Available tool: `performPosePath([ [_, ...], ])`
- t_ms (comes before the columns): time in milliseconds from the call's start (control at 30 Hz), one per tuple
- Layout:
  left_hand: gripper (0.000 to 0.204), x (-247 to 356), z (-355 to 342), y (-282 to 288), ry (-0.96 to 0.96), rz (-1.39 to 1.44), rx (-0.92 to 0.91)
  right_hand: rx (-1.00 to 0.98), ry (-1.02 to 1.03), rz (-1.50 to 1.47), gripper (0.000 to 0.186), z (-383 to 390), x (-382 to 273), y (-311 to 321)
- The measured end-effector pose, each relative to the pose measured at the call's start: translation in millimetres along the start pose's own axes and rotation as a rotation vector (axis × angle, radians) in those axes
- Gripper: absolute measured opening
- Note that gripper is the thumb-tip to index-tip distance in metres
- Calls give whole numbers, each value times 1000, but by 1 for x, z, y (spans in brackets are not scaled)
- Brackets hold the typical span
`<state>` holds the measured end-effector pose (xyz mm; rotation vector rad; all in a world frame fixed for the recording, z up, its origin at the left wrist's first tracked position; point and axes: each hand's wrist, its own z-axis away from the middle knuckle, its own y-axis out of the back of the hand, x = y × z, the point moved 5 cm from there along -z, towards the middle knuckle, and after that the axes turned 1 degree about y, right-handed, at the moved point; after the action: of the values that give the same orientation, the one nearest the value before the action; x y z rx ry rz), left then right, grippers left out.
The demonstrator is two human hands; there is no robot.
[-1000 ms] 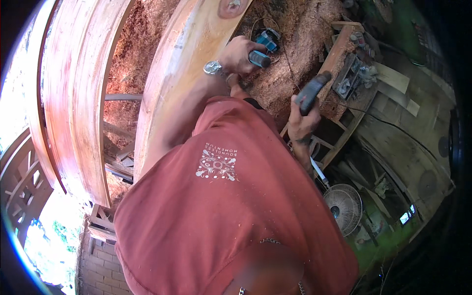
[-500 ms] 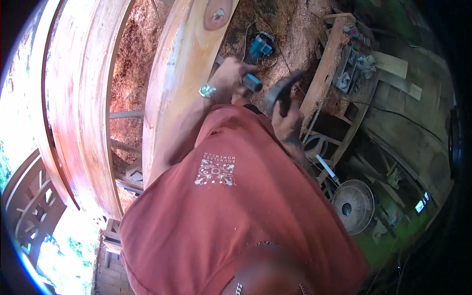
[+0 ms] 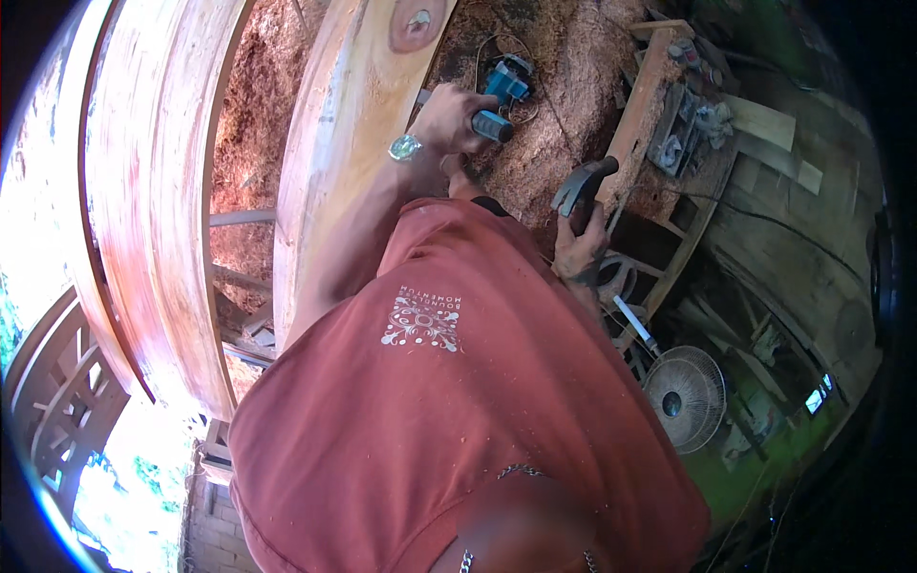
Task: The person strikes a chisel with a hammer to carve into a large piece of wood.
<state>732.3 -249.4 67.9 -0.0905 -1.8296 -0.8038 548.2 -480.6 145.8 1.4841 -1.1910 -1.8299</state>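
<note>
The curved tool (image 3: 579, 187) is dark, the stubby handle (image 3: 493, 126) blue-and-black.

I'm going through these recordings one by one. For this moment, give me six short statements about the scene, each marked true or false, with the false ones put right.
1. The left hand holds a blue-and-black handle. True.
2. The right hand is empty. False: it holds a dark hammer.
3. A watch sits at the end of the left forearm. True.
4. The shirt is green. False: it is a faded red.
5. A blue power tool lies among the wood shavings. True.
6. The fan is at the left of the picture. False: it is at the lower right.
</note>
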Motion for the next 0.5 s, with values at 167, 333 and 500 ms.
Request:
performPosePath([
  [167, 29, -5, -5, 4, 47, 19, -11, 3, -5, -122, 31, -12, -36, 5],
  [333, 27, -7, -6, 11, 47, 102, 134, 142, 104, -176, 24, -37, -80, 23],
  [500, 31, -10, -8, 13, 52, 78, 81, 182, 339, -235, 18, -47, -108, -23],
])
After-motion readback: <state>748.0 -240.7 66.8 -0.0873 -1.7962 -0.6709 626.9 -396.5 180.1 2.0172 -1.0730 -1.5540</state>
